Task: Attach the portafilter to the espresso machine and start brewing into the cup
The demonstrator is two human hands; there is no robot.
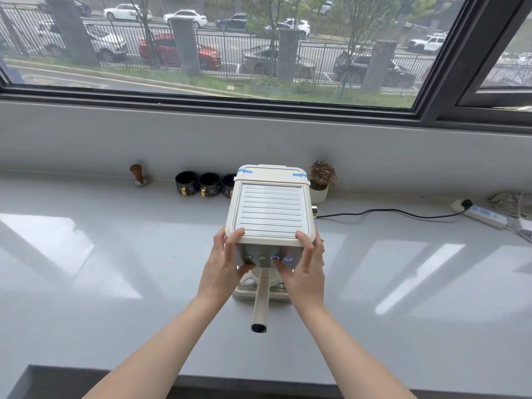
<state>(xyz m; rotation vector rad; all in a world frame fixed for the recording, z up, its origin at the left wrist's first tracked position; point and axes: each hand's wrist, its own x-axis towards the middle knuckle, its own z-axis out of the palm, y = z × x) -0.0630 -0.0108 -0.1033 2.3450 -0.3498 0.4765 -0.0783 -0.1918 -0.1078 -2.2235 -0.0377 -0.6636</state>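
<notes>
A cream espresso machine (270, 210) stands in the middle of the grey counter. The portafilter sits under its front, and its long cream handle (260, 300) points toward me. A white cup (253, 279) rests on the drip tray (244, 295) below the portafilter, mostly hidden. My left hand (227, 263) clasps the machine's left front corner, thumb on the front panel. My right hand (305, 266) grips the right front corner, and its thumb tip touches the panel just under a lit blue button (275, 258). Another button (288, 258) also glows blue.
Three black mugs (210, 184) line the back of the counter beside a wood-handled tamper (139, 175). A small potted plant (321, 181) stands right of the machine. A black cable (388, 211) runs to a power strip (486, 216) at far right. The counter's front edge (259, 381) is near me.
</notes>
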